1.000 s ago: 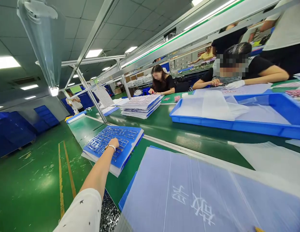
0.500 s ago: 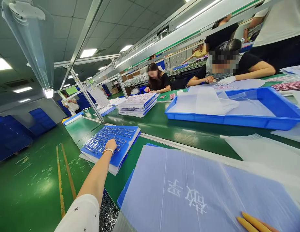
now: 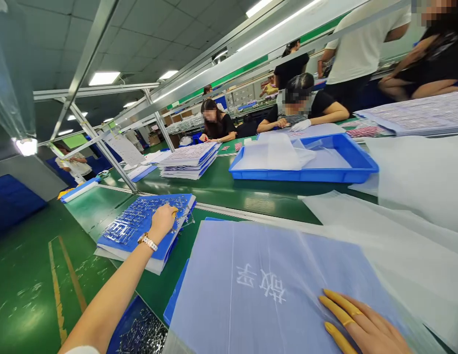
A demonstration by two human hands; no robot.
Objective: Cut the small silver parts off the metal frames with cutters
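My left hand (image 3: 162, 222), a beaded bracelet at its wrist, rests on a stack of blue-backed sheets (image 3: 138, 250), near its right edge. A yellow finger cot shows on one fingertip. Etched metal lattice pieces (image 3: 140, 219) lie on the top blue sheet, and my fingers touch them. Whether the hand pinches anything is hidden. My right hand (image 3: 357, 322), with yellow finger cots, lies with spread fingers on a translucent film (image 3: 258, 290) over a pale blue sheet marked with white characters.
A blue tray (image 3: 304, 175) holding white film stands across the green workbench (image 3: 229, 189). Stacked sheets (image 3: 188, 164) lie beyond. Seated co-workers handle items, one with a white-gloved hand (image 3: 300, 126). Loose metal pieces fill a blue bin (image 3: 138, 334) at bottom left.
My right hand has come into view at lower right and now lies on the film. My left hand has shifted towards the right edge of the blue sheet, and the view has swung left.
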